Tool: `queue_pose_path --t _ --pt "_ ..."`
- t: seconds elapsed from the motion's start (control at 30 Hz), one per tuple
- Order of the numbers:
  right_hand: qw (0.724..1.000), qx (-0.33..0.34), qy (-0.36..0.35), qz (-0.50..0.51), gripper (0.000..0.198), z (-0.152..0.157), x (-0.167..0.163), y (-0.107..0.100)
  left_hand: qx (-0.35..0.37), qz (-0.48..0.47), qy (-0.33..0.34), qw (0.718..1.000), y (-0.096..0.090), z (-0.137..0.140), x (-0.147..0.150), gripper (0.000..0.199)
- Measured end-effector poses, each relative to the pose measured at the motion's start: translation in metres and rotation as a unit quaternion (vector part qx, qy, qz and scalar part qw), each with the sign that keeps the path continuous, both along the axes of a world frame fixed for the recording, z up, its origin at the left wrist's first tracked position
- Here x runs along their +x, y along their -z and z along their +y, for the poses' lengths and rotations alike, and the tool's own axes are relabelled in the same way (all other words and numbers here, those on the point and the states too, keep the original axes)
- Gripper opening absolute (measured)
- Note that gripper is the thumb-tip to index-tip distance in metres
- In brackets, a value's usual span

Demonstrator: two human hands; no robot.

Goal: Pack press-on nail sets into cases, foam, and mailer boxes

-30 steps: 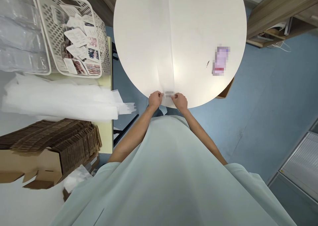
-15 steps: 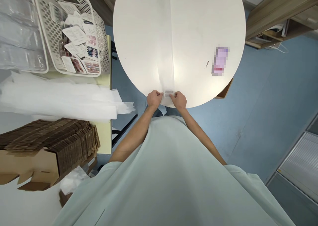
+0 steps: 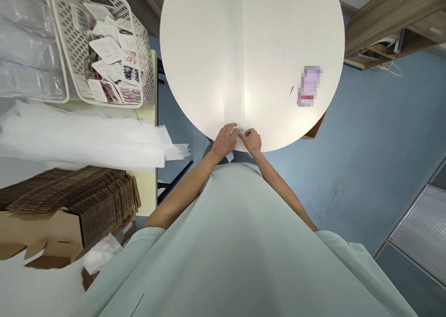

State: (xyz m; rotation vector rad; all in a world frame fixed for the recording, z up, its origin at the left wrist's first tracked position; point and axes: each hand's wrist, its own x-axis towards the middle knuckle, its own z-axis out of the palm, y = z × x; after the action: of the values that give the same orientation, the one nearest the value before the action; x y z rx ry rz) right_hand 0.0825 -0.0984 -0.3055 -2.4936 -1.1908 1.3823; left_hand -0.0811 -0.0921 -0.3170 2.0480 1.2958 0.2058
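A long strip of thin, translucent white wrapping sheet (image 3: 234,71) runs across the round white table (image 3: 285,34) toward its near edge. My left hand (image 3: 226,139) lies over the strip's near end with its fingers stretched forward, palm down. Beneath those fingers, the small clear pack at that end is almost wholly covered. Close beside it, my right hand (image 3: 252,140) is closed, thumb and forefinger pinched at the sheet's right edge. The fingertips of both hands nearly meet.
A blurred pinkish item (image 3: 309,86) lies at the table's right. On the left side table (image 3: 148,191) are a white basket (image 3: 148,80) of carded packs, clear plastic trays (image 3: 26,43), stacked white sheets (image 3: 83,136) and folded cardboard boxes (image 3: 104,196).
My left hand has moved right, from pinching the sheet's left edge to lying over the small pack with fingers extended. My right hand has stayed nearly in place.
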Motion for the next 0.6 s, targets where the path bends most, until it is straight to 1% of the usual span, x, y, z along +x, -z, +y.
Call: queue_pose_path --t 0.07,0.13,0.27,0.3,0.33,0.47,0.6 --pt "1.0 -0.005 0.002 0.004 0.025 0.001 0.001 0.0 -0.014 -0.005 0.041 0.999 -0.003 -0.005 -0.003 0.042" --pt "1.0 -0.01 0.004 0.007 0.025 0.001 0.002 0.001 -0.032 -0.003 0.06 0.998 -0.005 -0.009 -0.005 0.048" --pt "0.999 -0.018 0.026 0.027 0.028 0.004 0.006 0.003 -0.049 0.01 0.088 0.995 -0.009 -0.012 -0.008 0.081" --pt "0.998 -0.021 0.035 0.038 0.03 0.005 0.007 0.004 -0.05 0.017 0.095 0.994 -0.009 -0.012 -0.008 0.086" --pt "0.997 -0.025 0.043 0.053 0.032 0.006 0.009 0.004 -0.049 0.024 0.101 0.993 -0.009 -0.012 -0.008 0.086" --pt "0.99 -0.043 0.061 0.116 0.041 0.009 0.013 0.004 -0.04 0.047 0.093 0.994 -0.008 -0.008 -0.006 0.069" --pt "0.986 -0.051 0.072 0.145 0.043 0.009 0.018 0.002 -0.043 0.045 0.084 0.994 -0.007 -0.003 -0.007 0.067"
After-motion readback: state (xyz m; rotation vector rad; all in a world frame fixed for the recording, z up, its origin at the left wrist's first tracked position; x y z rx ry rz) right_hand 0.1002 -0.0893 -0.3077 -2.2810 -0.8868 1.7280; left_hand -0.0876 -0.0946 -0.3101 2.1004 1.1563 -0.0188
